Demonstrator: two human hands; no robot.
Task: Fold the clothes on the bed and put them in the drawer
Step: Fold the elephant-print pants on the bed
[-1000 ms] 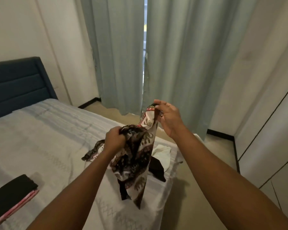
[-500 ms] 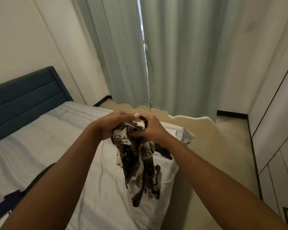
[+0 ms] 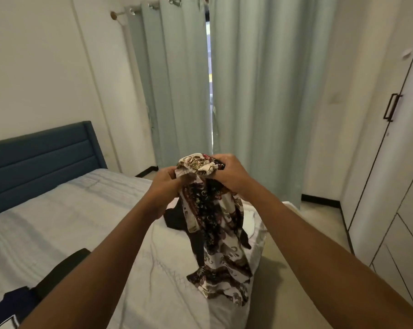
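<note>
A patterned garment (image 3: 215,236) in brown, black and white hangs in the air over the corner of the bed (image 3: 65,224). My left hand (image 3: 164,184) and my right hand (image 3: 229,173) both grip its bunched top edge, close together. The cloth dangles down to about the bed's edge. Behind it on the bed lie a black garment (image 3: 173,218) and a white one (image 3: 249,219), partly hidden. At the bottom left, a dark folded garment (image 3: 58,276) and a navy one (image 3: 8,307) lie on the sheet.
A blue headboard (image 3: 39,160) stands at the left. Pale green curtains (image 3: 260,91) hang ahead. A white wardrobe (image 3: 395,186) with a black handle (image 3: 390,106) and lower drawer fronts lines the right side. Bare floor (image 3: 319,224) runs between bed and wardrobe.
My hands came together at the garment's top and rose higher. The cloth now hangs as one long bunch. My view tilted upward, showing more curtain and wardrobe.
</note>
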